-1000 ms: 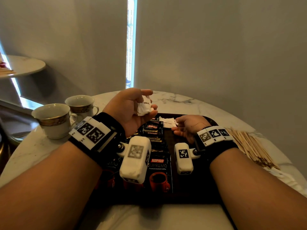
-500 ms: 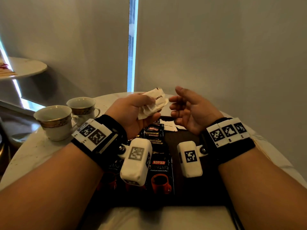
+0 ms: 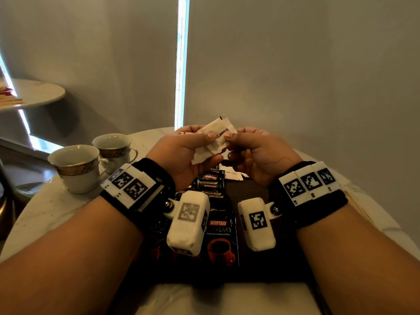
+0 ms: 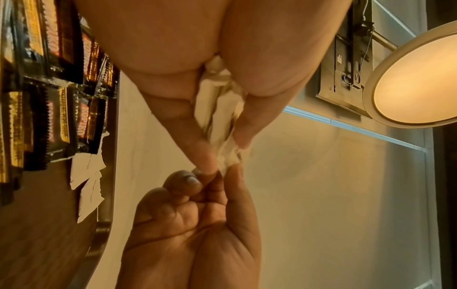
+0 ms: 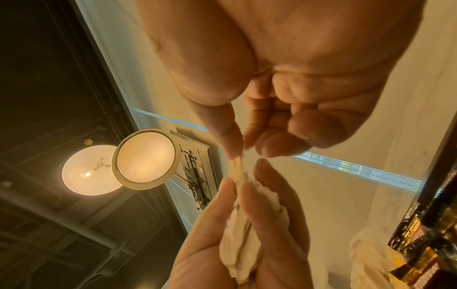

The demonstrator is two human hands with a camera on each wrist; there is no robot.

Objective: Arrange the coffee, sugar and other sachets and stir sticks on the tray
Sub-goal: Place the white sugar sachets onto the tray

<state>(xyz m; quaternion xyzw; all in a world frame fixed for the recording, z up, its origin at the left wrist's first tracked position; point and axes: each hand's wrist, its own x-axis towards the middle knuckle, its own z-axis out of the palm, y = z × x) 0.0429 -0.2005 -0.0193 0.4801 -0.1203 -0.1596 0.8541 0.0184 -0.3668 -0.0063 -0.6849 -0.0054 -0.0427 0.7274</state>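
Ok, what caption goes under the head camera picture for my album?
Both hands pull a sugar packet from a bunch above the tray.

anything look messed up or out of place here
Slightly: the white sugar sachets gripped in the left hand are crumpled, one pinched by the right hand. Two white sachets lie askew on the tray.

Two gold-banded cups [image 3: 78,165] stand together on the marble table [image 3: 45,212].
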